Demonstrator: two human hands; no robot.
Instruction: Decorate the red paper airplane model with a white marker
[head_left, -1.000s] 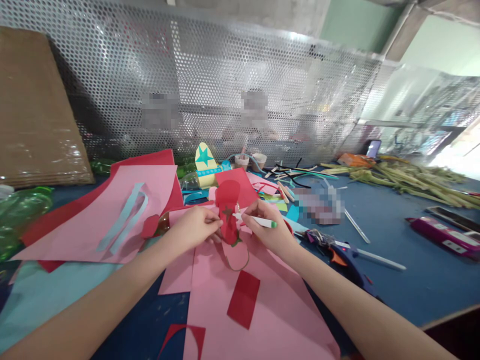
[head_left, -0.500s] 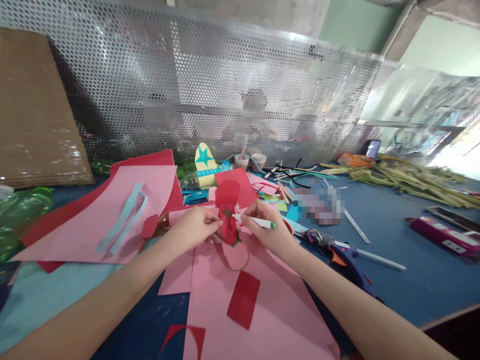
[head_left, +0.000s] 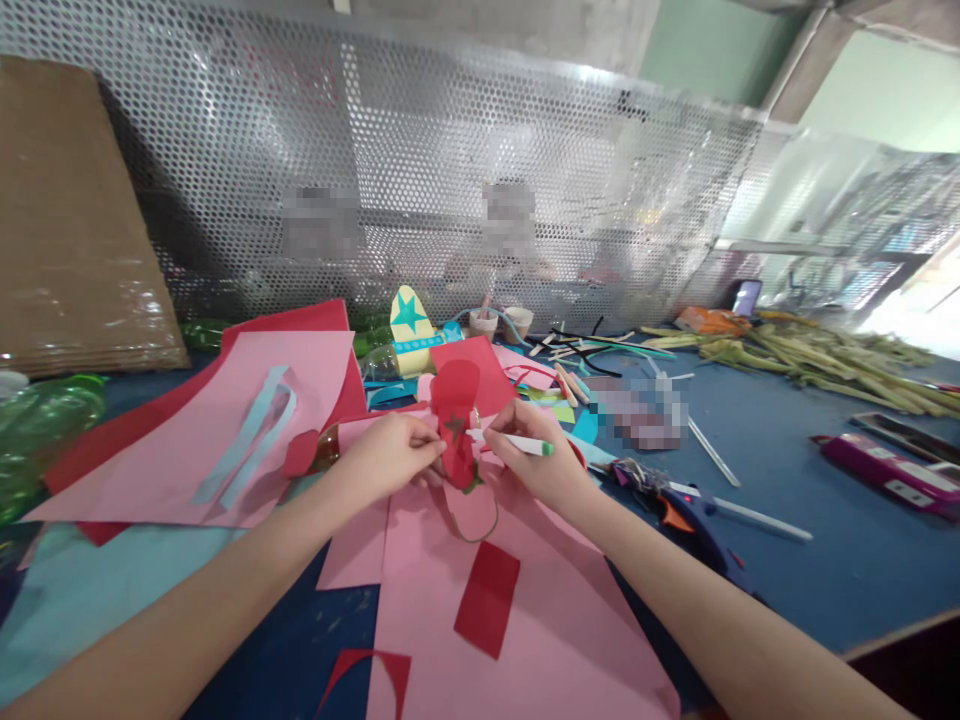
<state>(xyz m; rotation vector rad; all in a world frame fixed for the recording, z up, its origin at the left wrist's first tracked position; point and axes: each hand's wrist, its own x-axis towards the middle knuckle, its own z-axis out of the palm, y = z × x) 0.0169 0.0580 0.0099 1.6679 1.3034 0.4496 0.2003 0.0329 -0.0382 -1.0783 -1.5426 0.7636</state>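
Note:
In my right hand [head_left: 541,455] is a slim white marker [head_left: 517,441] with a green end, gripped between thumb and fingers. Its tip is by a red paper strip [head_left: 457,462] that bears a dark star shape. My left hand [head_left: 401,450] pinches the strip's left edge; some fingertips are hidden behind it. Below the strip is a rounded pink piece [head_left: 474,512] with a dark outline. Under both hands spreads a large pink sheet [head_left: 450,620], with a red paper rectangle [head_left: 487,600] and a curved red offcut [head_left: 375,662] nearby.
A glue gun [head_left: 697,530] lies right of my right hand, beside clear glue sticks [head_left: 712,452]. Pink sheets [head_left: 247,420] and a green bottle [head_left: 49,430] are at left. A bottle with a teal star [head_left: 407,312] stands behind. Dried stalks [head_left: 817,360] lie far right.
The marker and my right hand have shifted very slightly to the right. My left hand and the papers look unmoved.

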